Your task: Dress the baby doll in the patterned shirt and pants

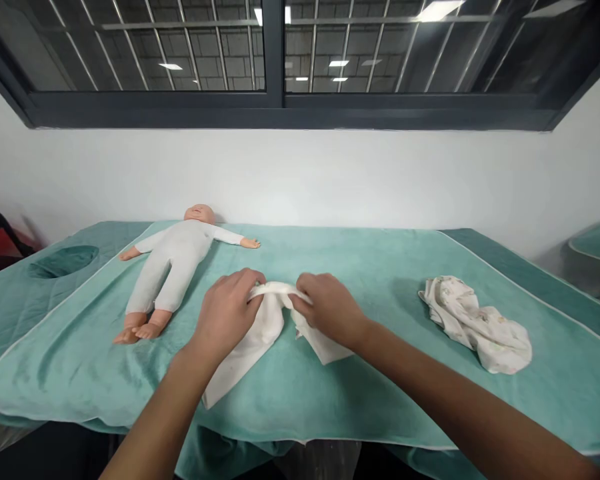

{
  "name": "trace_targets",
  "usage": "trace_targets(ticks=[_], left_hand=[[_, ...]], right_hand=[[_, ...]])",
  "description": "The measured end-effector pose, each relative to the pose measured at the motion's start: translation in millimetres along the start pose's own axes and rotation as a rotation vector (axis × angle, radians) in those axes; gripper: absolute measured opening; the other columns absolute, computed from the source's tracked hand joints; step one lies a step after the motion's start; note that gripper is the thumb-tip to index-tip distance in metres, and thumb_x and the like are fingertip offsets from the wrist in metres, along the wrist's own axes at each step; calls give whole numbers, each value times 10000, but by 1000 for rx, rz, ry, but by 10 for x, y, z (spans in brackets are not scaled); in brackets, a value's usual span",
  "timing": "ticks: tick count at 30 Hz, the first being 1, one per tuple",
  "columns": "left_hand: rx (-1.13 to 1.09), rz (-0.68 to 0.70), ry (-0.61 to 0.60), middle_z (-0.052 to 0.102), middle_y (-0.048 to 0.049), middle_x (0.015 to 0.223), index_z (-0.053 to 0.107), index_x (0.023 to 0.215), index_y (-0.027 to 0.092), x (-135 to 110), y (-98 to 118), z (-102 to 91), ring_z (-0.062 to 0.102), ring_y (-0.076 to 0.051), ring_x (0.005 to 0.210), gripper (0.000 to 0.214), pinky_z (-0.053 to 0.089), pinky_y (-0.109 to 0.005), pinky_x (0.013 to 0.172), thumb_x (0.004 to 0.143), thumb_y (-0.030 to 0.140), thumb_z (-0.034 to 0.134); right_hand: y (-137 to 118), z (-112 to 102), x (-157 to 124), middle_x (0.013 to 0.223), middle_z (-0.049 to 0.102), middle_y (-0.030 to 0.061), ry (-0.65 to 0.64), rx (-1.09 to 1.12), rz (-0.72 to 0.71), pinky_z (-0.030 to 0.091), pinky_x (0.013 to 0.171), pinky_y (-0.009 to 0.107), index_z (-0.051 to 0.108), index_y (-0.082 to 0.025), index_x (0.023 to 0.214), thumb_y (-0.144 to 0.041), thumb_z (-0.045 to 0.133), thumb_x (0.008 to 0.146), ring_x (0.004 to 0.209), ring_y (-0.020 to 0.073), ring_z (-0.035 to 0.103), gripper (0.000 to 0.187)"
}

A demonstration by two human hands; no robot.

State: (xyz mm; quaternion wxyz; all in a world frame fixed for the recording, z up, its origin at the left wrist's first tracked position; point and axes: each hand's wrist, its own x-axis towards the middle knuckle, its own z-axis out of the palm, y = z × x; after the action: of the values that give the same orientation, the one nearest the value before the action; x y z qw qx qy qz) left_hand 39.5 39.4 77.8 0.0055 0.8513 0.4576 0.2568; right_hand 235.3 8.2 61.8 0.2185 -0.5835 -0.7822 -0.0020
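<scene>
My left hand (231,308) and my right hand (331,305) are closed on the waistband of small white baby trousers (250,350). The band is stretched between the two hands, and the two legs hang down and spread apart below it. To the left, a baby doll (183,243) lies on its back with its arms out, its body covered in pale cloth and its head toward the wall. On the right, apart from my hands, rests a crumpled white patterned cloth garment (475,323).
A green sheet (370,267) covers the padded bed, which has a round face hole (64,261) at its left end. Behind it stands a white wall (300,177) under a dark window frame (300,119). A red and black bag (0,250) is at the far left.
</scene>
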Motion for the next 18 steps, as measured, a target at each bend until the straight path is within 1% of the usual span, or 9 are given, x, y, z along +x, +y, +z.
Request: trace_targets(ticks=[2,4,5,7,10,12,15,17,18], left_hand=[[-42,0,116,688,-2,938,580,972,230,80,34,-136,625,-195,842,128,438,-297,729,900,240,475],[-31,-12,209,692,5,947,588,998,241,155,56,-298,636,-188,848,149,442,-285,722,887,231,489],[7,-30,252,692,6,956,594,1011,247,188,63,-389,640,-191,848,172,440,-284,710,874,215,495],[126,-61,312,687,0,1000,604,1057,264,239,75,-579,642,-200,835,253,429,-286,664,849,177,490],[285,-73,333,665,-14,1051,607,1136,291,284,133,-815,638,-215,812,381,400,-290,593,811,139,477],[290,-51,353,657,-21,1014,621,1130,282,306,214,-904,634,-226,851,395,412,-293,600,792,133,481],[192,3,405,655,-18,974,637,1080,257,327,355,-954,625,-224,914,352,454,-300,679,788,138,479],[148,17,420,659,-13,978,636,1072,253,322,410,-971,621,-214,910,350,466,-303,714,789,131,469],[151,11,426,659,-12,977,637,1067,253,313,417,-982,621,-210,897,350,465,-303,711,790,126,463]], right_hand=[[-27,-201,157,663,480,-38,114,162,31,275,583,262,399,-214,709,-316,501,906,600,127,423,244],[-43,-409,285,652,444,-46,185,277,-2,271,571,250,349,-212,666,-290,511,873,600,117,410,274],[-39,-516,336,648,435,-45,209,289,-26,270,572,250,332,-210,649,-262,515,849,603,115,407,276],[-7,-728,406,638,424,-42,241,240,-46,261,570,253,316,-206,630,-208,518,793,598,116,392,260],[15,-994,430,638,445,-43,270,113,19,243,556,259,372,-212,681,-171,512,741,578,123,376,158],[-52,-1098,398,710,516,-35,273,58,32,248,561,258,449,-219,790,-165,513,732,601,131,411,102],[-237,-1140,327,842,592,-21,190,64,-53,264,579,257,517,-238,968,-234,519,797,662,141,475,172],[-317,-1137,295,781,583,-30,121,74,-76,255,567,257,530,-248,989,-296,496,849,638,141,471,153],[-323,-1138,288,740,568,-33,112,57,-61,247,560,259,531,-247,977,-298,484,856,621,141,461,139]])
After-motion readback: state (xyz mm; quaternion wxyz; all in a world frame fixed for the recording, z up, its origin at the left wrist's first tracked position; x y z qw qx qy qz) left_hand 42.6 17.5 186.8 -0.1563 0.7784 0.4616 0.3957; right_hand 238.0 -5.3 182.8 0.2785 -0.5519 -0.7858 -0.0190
